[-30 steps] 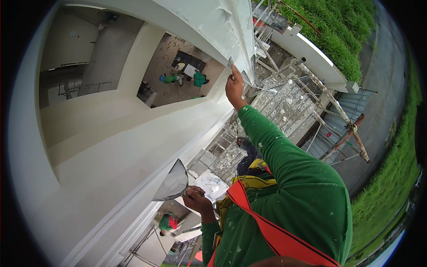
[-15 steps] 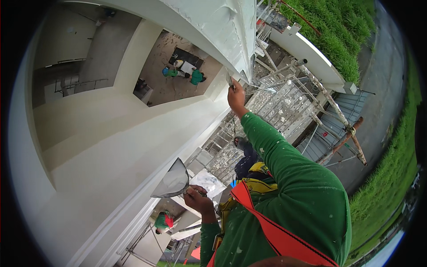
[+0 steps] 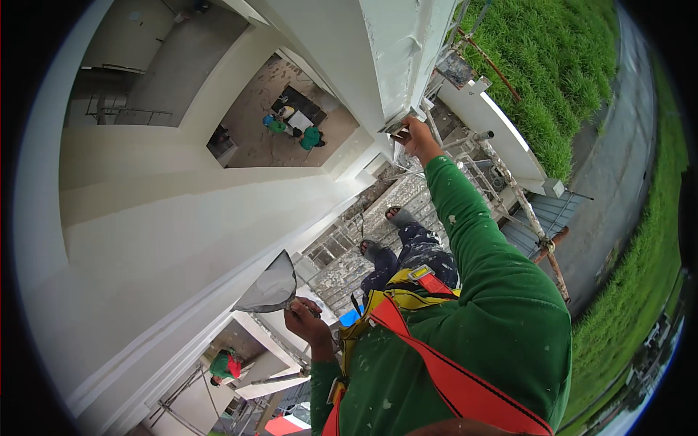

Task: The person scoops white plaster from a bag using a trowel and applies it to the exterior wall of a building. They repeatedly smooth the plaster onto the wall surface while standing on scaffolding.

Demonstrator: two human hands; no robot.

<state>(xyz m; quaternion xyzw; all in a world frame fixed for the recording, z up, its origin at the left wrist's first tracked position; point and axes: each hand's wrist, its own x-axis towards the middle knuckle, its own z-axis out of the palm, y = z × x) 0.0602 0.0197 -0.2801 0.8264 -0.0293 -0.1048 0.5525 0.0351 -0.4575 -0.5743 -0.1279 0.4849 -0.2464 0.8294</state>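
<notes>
"What is the left hand (image 3: 308,320) doing?"

"Its fingers are curled tightly round the short handle of a broad fan-shaped blade (image 3: 269,285), which sticks out to the left in front of the pale wall (image 3: 167,247)."

"And the right hand (image 3: 419,139)?"

"That arm is stretched far forward, and the hand is pinching a small flat blade (image 3: 394,126) between thumb and fingers. The blade is at the lower end of the white plastered column (image 3: 401,62) (rough and streaky along its corner), though I can't tell whether its edge is actually touching."

"Where are the feet?"

"In dark sandals (image 3: 400,216), on paint-spattered boards (image 3: 342,275), with a rusty, flaking scaffold pole (image 3: 528,207) off to the right and tall grass (image 3: 538,80) beyond."

"Is the person strapped in?"

"There's a harness on, with a wide red strap (image 3: 436,356) crossing the green sleeved top (image 3: 502,327)."

"Anyone else about?"

"Some people in green (image 3: 311,138) are beside a dark table (image 3: 309,106) through the opening, and another person (image 3: 225,365) is at lower left, near thin scaffold tubes."
</notes>
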